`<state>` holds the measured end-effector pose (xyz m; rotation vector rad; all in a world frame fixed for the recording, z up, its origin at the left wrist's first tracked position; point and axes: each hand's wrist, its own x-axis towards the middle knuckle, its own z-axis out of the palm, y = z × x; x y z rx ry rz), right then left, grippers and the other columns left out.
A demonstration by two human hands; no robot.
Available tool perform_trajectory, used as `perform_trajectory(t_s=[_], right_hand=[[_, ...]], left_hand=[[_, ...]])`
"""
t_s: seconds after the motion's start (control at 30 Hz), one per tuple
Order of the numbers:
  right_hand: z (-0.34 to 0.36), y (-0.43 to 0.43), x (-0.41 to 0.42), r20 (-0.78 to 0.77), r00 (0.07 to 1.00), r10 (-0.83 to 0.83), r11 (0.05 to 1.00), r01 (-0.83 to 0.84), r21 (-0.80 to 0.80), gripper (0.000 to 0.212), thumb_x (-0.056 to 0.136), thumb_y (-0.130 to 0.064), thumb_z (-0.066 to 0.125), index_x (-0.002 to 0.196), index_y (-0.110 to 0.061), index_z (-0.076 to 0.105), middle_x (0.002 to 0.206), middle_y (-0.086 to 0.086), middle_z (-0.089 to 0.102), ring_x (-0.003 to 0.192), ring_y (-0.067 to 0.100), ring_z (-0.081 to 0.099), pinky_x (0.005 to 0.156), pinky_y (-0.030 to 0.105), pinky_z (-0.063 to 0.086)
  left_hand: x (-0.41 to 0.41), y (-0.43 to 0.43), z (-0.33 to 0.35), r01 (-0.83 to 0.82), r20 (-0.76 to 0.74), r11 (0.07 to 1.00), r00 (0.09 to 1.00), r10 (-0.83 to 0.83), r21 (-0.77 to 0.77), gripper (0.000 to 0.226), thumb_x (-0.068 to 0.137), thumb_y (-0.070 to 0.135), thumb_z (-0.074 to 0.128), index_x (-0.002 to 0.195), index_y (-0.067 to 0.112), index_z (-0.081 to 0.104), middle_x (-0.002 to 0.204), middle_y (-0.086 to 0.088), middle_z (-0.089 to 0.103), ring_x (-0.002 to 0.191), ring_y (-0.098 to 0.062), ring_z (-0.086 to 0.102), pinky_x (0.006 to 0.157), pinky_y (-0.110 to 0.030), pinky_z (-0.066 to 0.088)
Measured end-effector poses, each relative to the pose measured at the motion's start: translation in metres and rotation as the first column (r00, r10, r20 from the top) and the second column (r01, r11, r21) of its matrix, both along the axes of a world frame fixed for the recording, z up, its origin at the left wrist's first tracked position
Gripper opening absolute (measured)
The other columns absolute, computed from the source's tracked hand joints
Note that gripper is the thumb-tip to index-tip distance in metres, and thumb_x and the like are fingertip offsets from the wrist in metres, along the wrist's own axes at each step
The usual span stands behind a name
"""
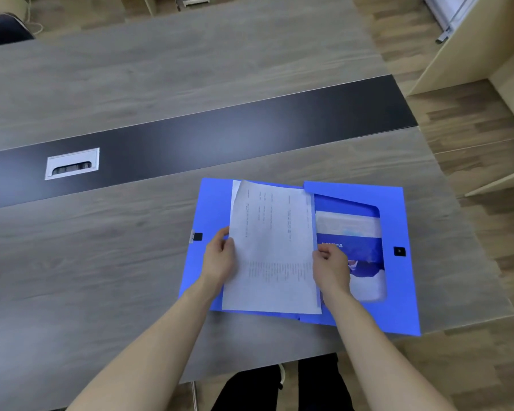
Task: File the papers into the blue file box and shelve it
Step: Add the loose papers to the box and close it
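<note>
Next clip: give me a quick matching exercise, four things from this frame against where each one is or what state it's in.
Things:
1. papers
2. file box
3. cable port
4. left hand

Places or states:
A. set in the table's dark strip
B. lying open on the table
C. gripping the papers' left edge
D. held by both hands over the open box

Pairs: 1-D, 2-B, 3-A, 4-C

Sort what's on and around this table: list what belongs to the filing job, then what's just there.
Part of the job:
- papers, held at their edges by left hand and right hand
- blue file box, lying open on the table
- shelf unit, far right

Just there:
- cable port in the table's dark strip
- dark chair, far left corner
</note>
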<state>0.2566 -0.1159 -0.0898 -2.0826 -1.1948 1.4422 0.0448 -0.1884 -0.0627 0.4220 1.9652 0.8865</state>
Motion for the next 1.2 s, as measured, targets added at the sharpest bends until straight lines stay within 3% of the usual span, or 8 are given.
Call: perform_trajectory(t_s=[0.23,0.3,0.37,0.53,0.63,0.77,0.93,1.2], right_hand=[[-0.001,0.017,0.013,0.018,0.984,0.179,0.983,-0.179,-0.041,0.004,0.102,-0.013,0.063,0.103,-0.015,0.067,0.092,-0.004,0.068,0.084,0.016,0.065,0.065,0.025,0.050],[-0.002,0.021,0.011,-0.018,0.979,0.203,0.977,-0.204,-0.062,0.007,0.100,-0.014,0.066,0.106,-0.015,0.069,0.094,-0.002,0.072,0.091,0.023,0.071,0.075,0.037,0.062],[-0.003,0.023,0.006,-0.055,0.974,0.221,0.971,-0.225,-0.083,0.007,0.099,-0.013,0.067,0.104,-0.017,0.069,0.095,0.001,0.073,0.089,0.027,0.072,0.079,0.044,0.063],[-0.004,0.029,0.001,-0.081,0.961,0.266,0.957,-0.273,-0.096,0.006,0.101,-0.008,0.064,0.105,-0.013,0.066,0.090,-0.001,0.070,0.064,0.019,0.066,0.054,0.030,0.057],[-0.006,0.029,0.000,-0.086,0.957,0.278,0.953,-0.286,-0.102,0.006,0.102,-0.008,0.063,0.106,-0.012,0.066,0.092,-0.001,0.070,0.061,0.017,0.068,0.053,0.029,0.060],[-0.005,0.030,0.003,-0.088,0.954,0.286,0.949,-0.295,-0.110,0.008,0.103,-0.008,0.062,0.107,-0.014,0.066,0.093,0.002,0.071,0.064,0.018,0.068,0.056,0.031,0.062],[-0.002,0.031,0.014,-0.075,0.953,0.292,0.950,-0.298,-0.092,0.010,0.104,-0.007,0.060,0.110,-0.012,0.067,0.094,0.005,0.071,0.067,0.019,0.067,0.052,0.028,0.058],[-0.002,0.030,0.038,0.055,0.962,0.269,0.963,-0.266,-0.048,0.013,0.106,-0.008,0.053,0.108,-0.012,0.065,0.096,0.008,0.073,0.067,0.018,0.067,0.047,0.020,0.050]], left_hand=[[0.002,0.012,-0.002,-0.046,-0.090,0.997,0.995,0.052,0.066,0.036,0.105,0.010,0.040,0.120,0.031,0.066,0.096,0.009,0.067,0.079,-0.008,0.059,0.069,-0.023,0.045],[-0.003,0.013,-0.002,-0.067,-0.113,0.995,0.991,0.076,0.078,0.036,0.105,0.009,0.040,0.119,0.031,0.065,0.092,0.010,0.066,0.076,-0.008,0.057,0.067,-0.022,0.044],[-0.009,0.014,-0.005,-0.090,-0.132,0.993,0.986,0.100,0.081,0.037,0.104,0.009,0.041,0.119,0.031,0.066,0.089,0.010,0.066,0.075,-0.010,0.054,0.067,-0.022,0.043],[-0.017,0.015,-0.006,-0.115,-0.173,0.989,0.976,0.130,0.093,0.035,0.105,0.007,0.043,0.118,0.032,0.065,0.086,0.014,0.065,0.066,0.000,0.053,0.062,-0.012,0.042],[-0.018,0.013,-0.007,-0.134,-0.181,0.986,0.972,0.151,0.102,0.037,0.104,0.007,0.043,0.115,0.032,0.067,0.085,0.014,0.066,0.064,-0.001,0.052,0.058,-0.008,0.042],[-0.017,0.007,-0.013,-0.145,-0.139,0.987,0.979,0.153,0.063,0.039,0.104,0.011,0.043,0.128,0.028,0.069,0.104,0.004,0.070,0.077,-0.011,0.057,0.069,-0.022,0.045],[-0.007,0.005,-0.016,-0.115,-0.096,0.992,0.988,0.119,0.050,0.036,0.104,0.016,0.044,0.120,0.037,0.068,0.102,0.002,0.074,0.083,-0.016,0.062,0.075,-0.032,0.049],[0.018,0.016,-0.020,-0.057,-0.054,0.998,0.997,0.058,0.012,0.035,0.106,0.017,0.043,0.126,0.031,0.067,0.092,0.005,0.069,0.081,-0.014,0.058,0.072,-0.028,0.048]])
